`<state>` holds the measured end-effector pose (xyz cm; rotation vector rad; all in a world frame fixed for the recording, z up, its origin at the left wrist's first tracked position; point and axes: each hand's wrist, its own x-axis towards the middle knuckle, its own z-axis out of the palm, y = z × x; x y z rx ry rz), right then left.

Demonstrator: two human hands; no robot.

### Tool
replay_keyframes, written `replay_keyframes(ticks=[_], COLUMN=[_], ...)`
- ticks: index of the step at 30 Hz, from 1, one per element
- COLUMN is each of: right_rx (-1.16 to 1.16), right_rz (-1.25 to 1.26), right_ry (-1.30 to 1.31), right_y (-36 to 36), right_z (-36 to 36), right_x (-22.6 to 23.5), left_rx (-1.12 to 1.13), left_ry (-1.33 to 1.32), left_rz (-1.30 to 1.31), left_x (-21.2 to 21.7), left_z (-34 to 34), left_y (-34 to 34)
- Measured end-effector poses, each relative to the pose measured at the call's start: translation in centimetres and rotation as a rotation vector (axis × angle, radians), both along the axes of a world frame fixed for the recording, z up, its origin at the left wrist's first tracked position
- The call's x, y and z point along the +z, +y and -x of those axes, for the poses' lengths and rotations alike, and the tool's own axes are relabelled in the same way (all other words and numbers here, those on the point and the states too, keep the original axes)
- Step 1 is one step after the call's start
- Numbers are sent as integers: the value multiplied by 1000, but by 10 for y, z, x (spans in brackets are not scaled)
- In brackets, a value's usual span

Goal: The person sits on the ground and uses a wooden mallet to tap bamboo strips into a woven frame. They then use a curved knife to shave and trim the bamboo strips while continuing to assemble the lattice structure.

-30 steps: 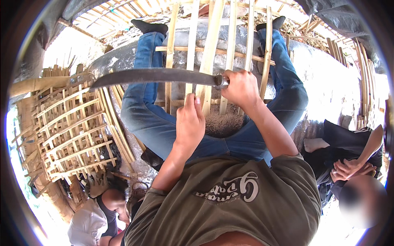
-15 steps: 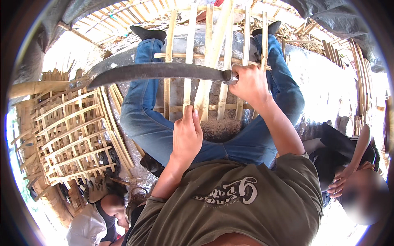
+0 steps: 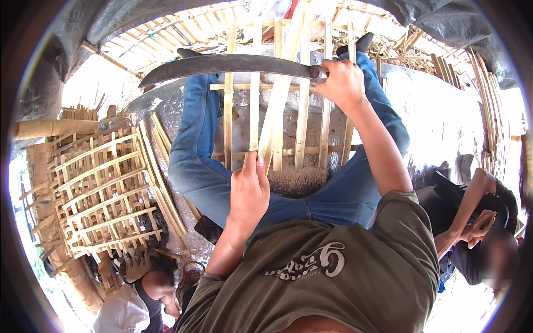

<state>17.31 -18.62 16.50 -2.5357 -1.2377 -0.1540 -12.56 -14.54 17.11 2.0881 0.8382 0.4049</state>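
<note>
My right hand (image 3: 344,84) is wrapped round the handle of a machete (image 3: 233,65). Its long dark blade points left, level above a row of pale bamboo slats. With thumb and fingers pressed together, my left hand (image 3: 250,191) pinches the near end of a wide bamboo strip (image 3: 280,97). The strip slants up and away to the right across the row. Beneath the blade, several slats (image 3: 303,119) lie lengthwise between my legs, crossed by two thinner bamboo strips, the farther crosspiece (image 3: 244,86) and one nearer my lap.
My jeans-clad legs (image 3: 194,133) flank the slats. Woven bamboo panels (image 3: 105,188) are stacked at left beside long loose strips (image 3: 161,177). One person (image 3: 130,302) sits at lower left, another (image 3: 466,222) at right. Upright bamboo strips (image 3: 488,105) stand at far right.
The machete and my right hand have moved farther away and slightly right. My left hand still pinches the strip's end. The person at right has raised a hand and shifted.
</note>
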Motion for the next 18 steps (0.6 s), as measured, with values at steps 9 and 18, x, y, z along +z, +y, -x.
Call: replay_keyframes(ticks=[9, 18], right_rx=[-284, -61], right_rz=[43, -198], right_ry=[15, 173], right_y=[-1, -23], right_z=[-86, -4], right_x=[-12, -28], left_rx=[-21, -107], left_ry=[44, -142], left_rz=[10, 478], left_x=[-9, -4], left_z=[15, -1], left_y=[-23, -5])
